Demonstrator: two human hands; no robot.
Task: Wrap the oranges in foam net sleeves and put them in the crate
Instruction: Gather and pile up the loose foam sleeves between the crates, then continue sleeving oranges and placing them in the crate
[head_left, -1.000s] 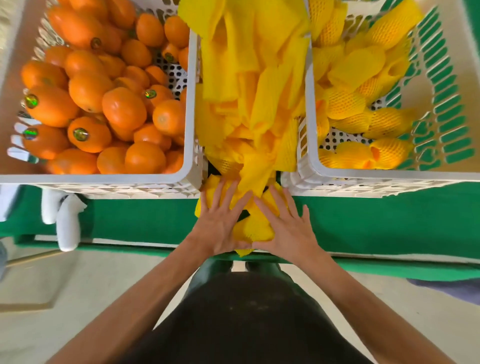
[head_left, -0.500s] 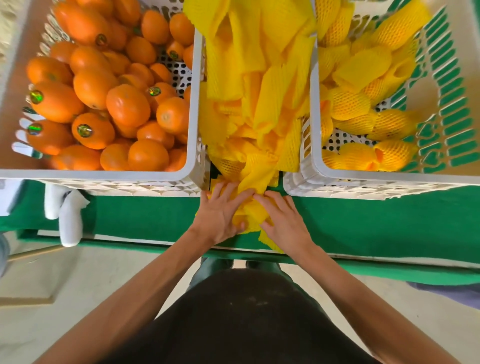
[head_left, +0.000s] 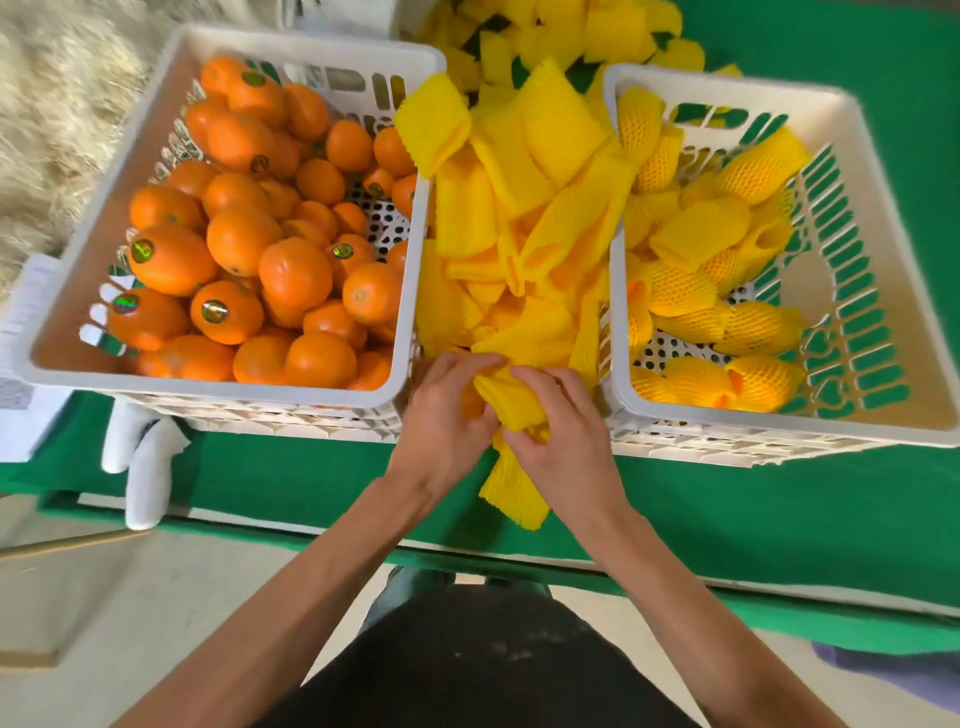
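A white crate (head_left: 291, 395) on the left holds several bare oranges (head_left: 295, 274). Between the two crates lies a heap of yellow foam net sleeves (head_left: 524, 208). The right white crate (head_left: 618, 364) holds several sleeved oranges (head_left: 748, 379). At the near end of the heap, my left hand (head_left: 441, 426) and my right hand (head_left: 566, 436) both pinch one yellow sleeve (head_left: 511, 402) with curled fingers. Another sleeve (head_left: 511, 491) lies under my hands on the green table (head_left: 753, 499).
A white glove (head_left: 143, 462) hangs over the table's front edge at the left, below the orange crate. White paper (head_left: 21, 332) lies at the far left. More sleeves (head_left: 545, 31) are piled behind the crates. The table's front edge runs just below my wrists.
My hands went from lying flat on the sleeves to curling and pinching one sleeve between them. The camera has pulled back, showing more of both crates.
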